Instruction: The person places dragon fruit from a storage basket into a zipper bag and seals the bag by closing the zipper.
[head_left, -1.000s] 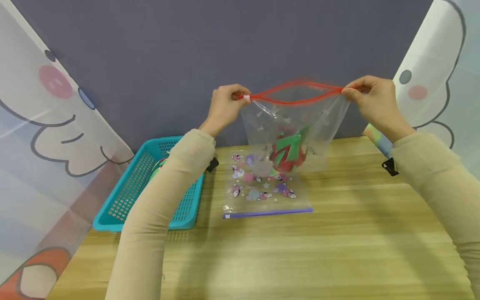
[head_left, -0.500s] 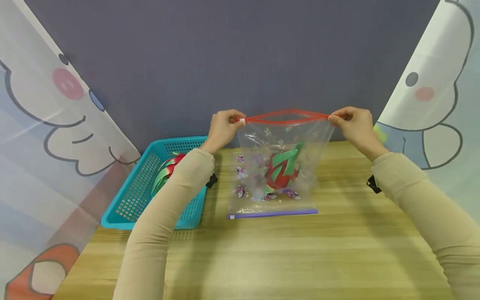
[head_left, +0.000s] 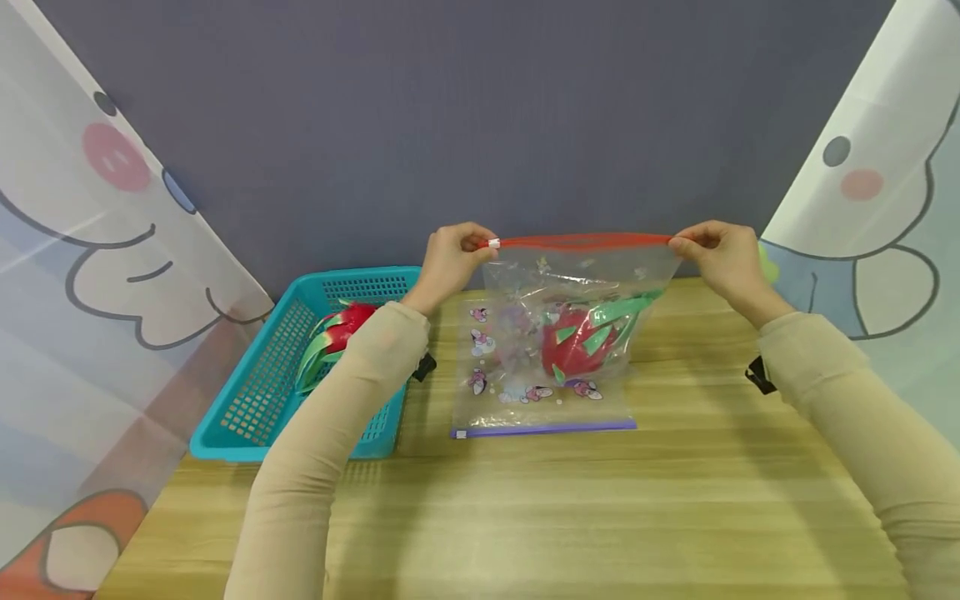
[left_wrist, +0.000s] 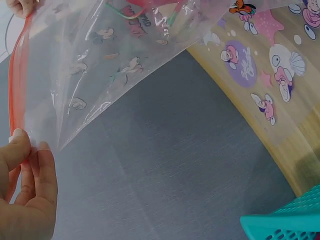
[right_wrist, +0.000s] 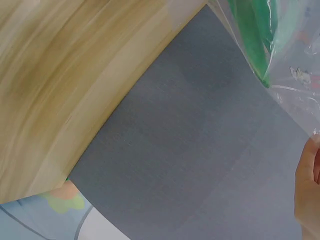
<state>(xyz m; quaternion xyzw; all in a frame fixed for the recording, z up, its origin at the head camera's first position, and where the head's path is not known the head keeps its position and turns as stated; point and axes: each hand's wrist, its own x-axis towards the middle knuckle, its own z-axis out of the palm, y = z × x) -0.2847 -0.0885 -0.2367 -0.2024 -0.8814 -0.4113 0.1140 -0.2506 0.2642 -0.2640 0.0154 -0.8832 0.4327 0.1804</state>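
Note:
My left hand (head_left: 452,260) pinches the left end of a clear zip bag's red top strip, right at the white slider (head_left: 493,243). The opposite end of that strip is pinched by my right hand (head_left: 723,258). Between them the zip bag (head_left: 517,292) hangs with its strip pulled nearly straight. Inside it lies a red dragon fruit (head_left: 573,346) with green leafy tips, tilted so the long tips point up and right. In the left wrist view, the thumb and fingers (left_wrist: 46,172) grip the strip's corner.
Beneath the hanging bag, a second printed zip bag (head_left: 480,408) with a purple strip lies flat on the wooden table (head_left: 600,517). A turquoise basket (head_left: 255,392) at the left holds another dragon fruit (head_left: 341,333), partly behind my left sleeve. A grey wall (head_left: 525,108) rises behind.
Both hands came down with the bag, and its red mouth went from gaping to almost closed. The dragon fruit inside rolled over so its tips point right.

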